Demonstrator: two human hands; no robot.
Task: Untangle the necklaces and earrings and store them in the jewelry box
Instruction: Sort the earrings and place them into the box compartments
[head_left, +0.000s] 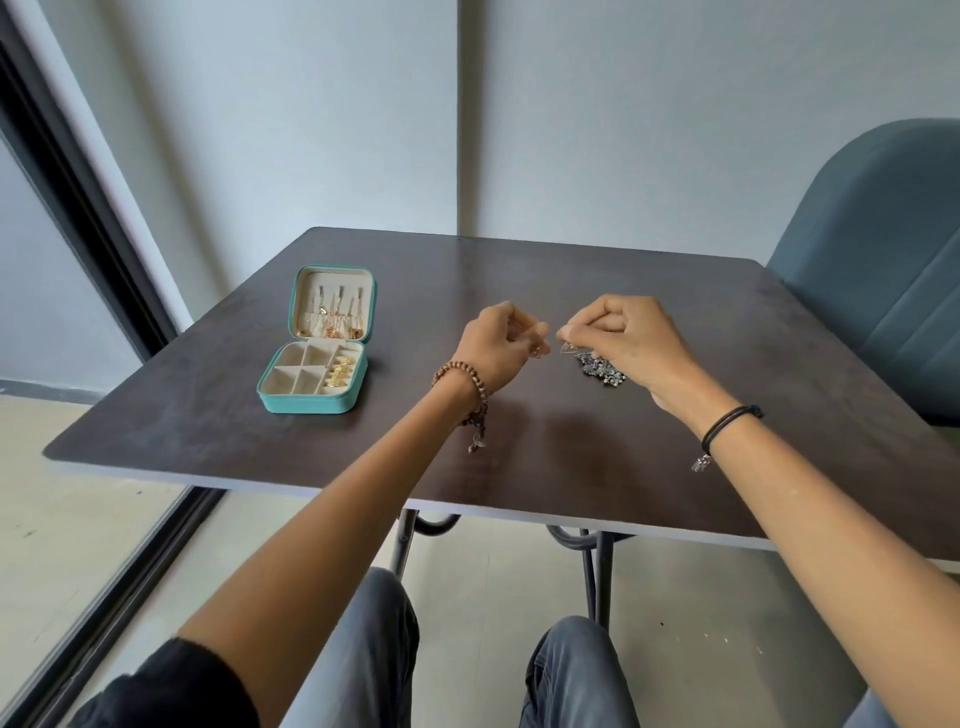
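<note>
A teal jewelry box (311, 402) lies open on the left of the dark table (519, 457). Gold necklaces hang in its lid (335, 312), and gold earrings (340, 371) fill its right-hand compartments. A tangled pile of dark silver jewelry (602, 369) lies at mid-table, partly under my right hand. My right hand (618, 338) pinches a small silver triangular earring (567, 347) just above the pile. My left hand (498, 343), close beside it, has curled fingers pinching a small silver piece (537, 352).
A blue-grey padded chair (883, 270) stands at the table's right far corner. A grey wall runs behind the table, and a dark window frame (78, 218) runs along the left. My knees sit under the near table edge.
</note>
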